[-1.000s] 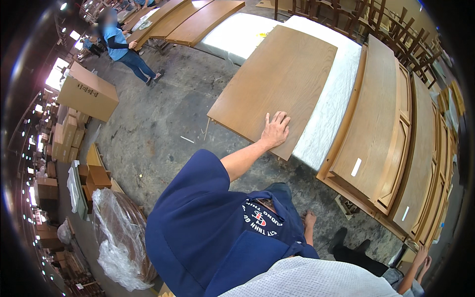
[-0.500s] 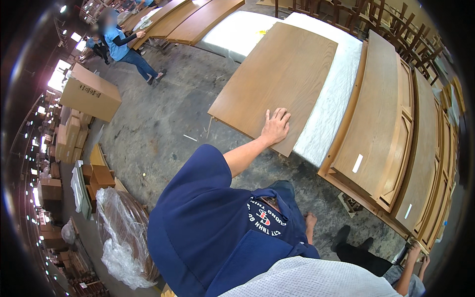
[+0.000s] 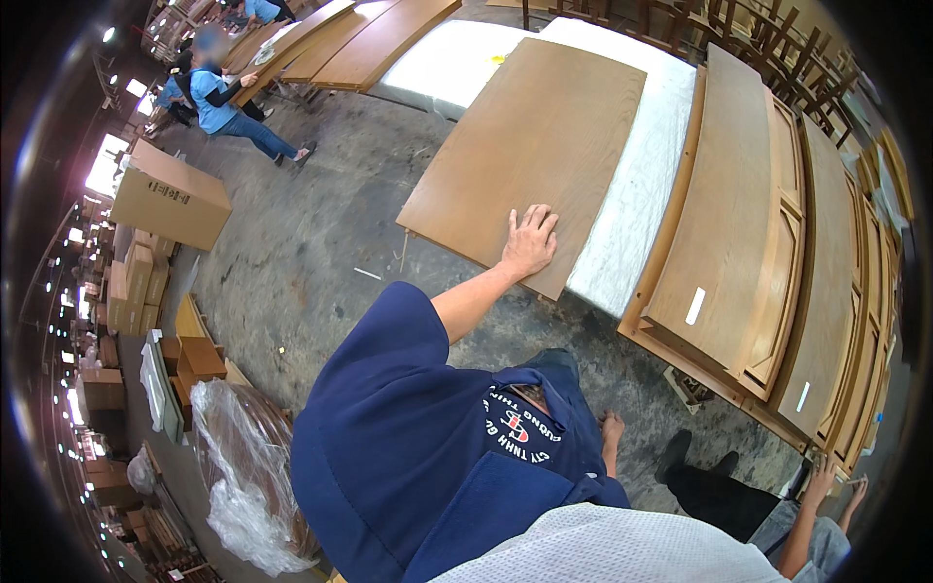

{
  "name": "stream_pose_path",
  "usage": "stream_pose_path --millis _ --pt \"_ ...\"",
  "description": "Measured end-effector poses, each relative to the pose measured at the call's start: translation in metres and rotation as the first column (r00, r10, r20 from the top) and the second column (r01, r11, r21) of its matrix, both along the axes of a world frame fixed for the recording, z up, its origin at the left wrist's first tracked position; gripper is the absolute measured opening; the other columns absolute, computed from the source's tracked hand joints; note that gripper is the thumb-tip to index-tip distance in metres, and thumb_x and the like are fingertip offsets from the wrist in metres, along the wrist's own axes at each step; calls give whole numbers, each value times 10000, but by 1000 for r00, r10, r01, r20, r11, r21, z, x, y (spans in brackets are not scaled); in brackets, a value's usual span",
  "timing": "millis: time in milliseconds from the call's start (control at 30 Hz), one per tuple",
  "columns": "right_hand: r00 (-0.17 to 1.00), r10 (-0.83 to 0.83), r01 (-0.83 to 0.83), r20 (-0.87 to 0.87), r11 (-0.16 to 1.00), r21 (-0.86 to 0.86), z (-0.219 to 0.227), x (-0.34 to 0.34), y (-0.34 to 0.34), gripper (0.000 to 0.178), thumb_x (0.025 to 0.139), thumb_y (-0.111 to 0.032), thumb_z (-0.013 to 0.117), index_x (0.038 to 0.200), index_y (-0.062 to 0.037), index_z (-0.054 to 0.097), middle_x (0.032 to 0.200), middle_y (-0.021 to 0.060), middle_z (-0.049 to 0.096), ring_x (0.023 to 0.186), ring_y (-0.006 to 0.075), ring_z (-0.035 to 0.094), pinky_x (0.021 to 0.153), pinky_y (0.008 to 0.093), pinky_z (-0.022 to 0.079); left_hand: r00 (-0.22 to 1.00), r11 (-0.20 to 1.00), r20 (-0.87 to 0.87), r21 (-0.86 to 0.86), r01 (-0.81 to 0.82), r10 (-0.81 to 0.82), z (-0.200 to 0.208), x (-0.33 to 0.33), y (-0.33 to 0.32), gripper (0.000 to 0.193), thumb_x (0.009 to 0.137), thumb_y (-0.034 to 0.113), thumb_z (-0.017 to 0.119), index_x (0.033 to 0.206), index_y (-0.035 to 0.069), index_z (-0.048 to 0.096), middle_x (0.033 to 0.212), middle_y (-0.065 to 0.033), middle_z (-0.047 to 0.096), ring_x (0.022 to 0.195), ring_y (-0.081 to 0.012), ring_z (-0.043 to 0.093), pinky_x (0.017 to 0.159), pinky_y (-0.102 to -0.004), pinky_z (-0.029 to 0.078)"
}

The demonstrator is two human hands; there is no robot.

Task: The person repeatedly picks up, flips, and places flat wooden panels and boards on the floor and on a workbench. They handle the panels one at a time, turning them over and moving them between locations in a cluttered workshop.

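The wooden board [image 3: 525, 136] lies flat, face up, in front of the person. Its underside bears on a white pad [image 3: 646, 185] that shows along its right edge; a second white area [image 3: 452, 63] shows past its far left edge. I take the pads to be there to spare the board's finish from scuffing. The near left corner projects past the padding, over the concrete floor [image 3: 311, 282].

Left hand [image 3: 530, 243]: palm down on the board near its close edge, right of centre. Fingers are extended and moderately parted, clamped on nothing; the contact appears to serve for steadying. Right hand [image 3: 612, 428]: lowered beside the body, well apart from the board and from the left hand. It is partly hidden, so from where I stand I cannot tell how far its fingers are spread or whether it holds anything.

Right of the board, framed panels [image 3: 719, 223] lie side by side, probably to keep their faces accessible. A co-worker's hands [image 3: 822, 478] are at their near end, well apart from the board.
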State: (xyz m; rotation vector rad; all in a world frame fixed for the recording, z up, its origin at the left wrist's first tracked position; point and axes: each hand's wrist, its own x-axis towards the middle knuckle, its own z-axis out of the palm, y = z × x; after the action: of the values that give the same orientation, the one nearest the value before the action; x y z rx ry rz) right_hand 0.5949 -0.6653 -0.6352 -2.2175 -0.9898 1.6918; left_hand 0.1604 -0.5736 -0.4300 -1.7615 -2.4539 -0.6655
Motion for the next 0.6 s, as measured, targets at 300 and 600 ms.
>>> stream_pose_path --millis 300,600 --pt "1000 -10 10 -11 1000 3 -5 -5 4 295 932 -209 501 1060 28 622 875 134 641 748 239 638 649 381 506 1000 1000 -1 -9 5 -5 2 0 0 344 865 198 521 1191 89 519 1283 -85 433 1289 -254 362 1047 -628 238" --pt "1000 -20 20 -15 1000 8 -1 -6 10 295 934 -198 494 1086 21 618 880 131 639 748 235 638 640 372 508 1000 1000 17 0 12 -12 4 0 0 354 848 197 546 1182 82 514 1282 -91 425 1297 -251 343 1043 -639 231"
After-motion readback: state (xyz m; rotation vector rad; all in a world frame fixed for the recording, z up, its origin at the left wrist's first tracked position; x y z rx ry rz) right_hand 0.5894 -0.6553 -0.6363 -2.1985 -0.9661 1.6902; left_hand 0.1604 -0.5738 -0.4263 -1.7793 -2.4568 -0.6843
